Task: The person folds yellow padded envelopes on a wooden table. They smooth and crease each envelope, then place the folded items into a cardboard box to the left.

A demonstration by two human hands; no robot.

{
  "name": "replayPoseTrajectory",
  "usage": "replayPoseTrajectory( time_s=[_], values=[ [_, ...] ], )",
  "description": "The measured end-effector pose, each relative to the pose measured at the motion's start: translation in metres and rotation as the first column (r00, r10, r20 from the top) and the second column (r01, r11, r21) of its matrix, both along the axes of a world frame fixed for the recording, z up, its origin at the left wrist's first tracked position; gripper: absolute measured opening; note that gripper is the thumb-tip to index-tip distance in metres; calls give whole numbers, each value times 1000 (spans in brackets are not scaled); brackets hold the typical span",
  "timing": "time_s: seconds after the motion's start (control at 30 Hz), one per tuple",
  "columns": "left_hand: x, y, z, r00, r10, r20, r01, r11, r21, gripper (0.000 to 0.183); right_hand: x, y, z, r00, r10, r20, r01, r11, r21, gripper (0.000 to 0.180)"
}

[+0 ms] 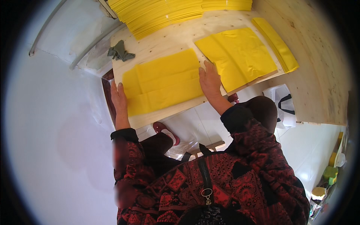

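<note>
A yellow sheet of thin fabric-like material (166, 80), with faint fold lines, lies flat on a plywood table (160, 42) before me. My left hand (119, 98) is at its left edge, fingers extended and thumb apart. At the sheet's right edge is my right hand (211, 80), standing on its side with fingers stretched out. Neither hand is closed around anything. Just right of my right hand lies a second yellow piece (239, 56), creased and wrinkled. Beyond it, a narrow folded yellow strip or stack (275, 45) runs along the table's right side.
Tall stacks of folded yellow pieces (163, 17) fill the table's far side. A crumpled grey-green cloth (121, 52) lies at the far left corner. A plywood panel (315, 56) rises at the right. Below stands a white bag (281, 104) with black handles.
</note>
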State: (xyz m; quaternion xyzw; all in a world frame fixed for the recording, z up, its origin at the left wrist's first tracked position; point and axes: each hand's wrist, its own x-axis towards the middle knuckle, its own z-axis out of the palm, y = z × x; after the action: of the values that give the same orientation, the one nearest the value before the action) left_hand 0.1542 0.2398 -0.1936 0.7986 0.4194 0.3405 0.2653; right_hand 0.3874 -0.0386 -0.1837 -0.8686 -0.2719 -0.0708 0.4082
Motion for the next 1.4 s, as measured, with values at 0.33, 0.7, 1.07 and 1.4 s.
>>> replayPoseTrajectory(
  time_s=[0.33, 0.7, 1.07, 1.4],
  values=[
    [48, -147, -4, 759, -259, -598, 506, 812, 290, 58, -65, 11, -7, 769, 577, 275, -517, 815, -264, 48],
    [-2, -111, -19, 746, 58, -664, 160, 952, 263, 67, -43, -23, -17, 852, 498, 165, -366, 789, -493, 77],
    [-33, -90, 8, 822, 207, -530, 26, 917, 399, 61, -45, -25, -19, 832, 513, 209, -364, 791, -493, 74],
    [-4, -143, 9, 689, -376, -620, 655, 689, 310, 42, -45, -24, -20, 823, 509, 252, -345, 801, -490, 74]
  ],
)
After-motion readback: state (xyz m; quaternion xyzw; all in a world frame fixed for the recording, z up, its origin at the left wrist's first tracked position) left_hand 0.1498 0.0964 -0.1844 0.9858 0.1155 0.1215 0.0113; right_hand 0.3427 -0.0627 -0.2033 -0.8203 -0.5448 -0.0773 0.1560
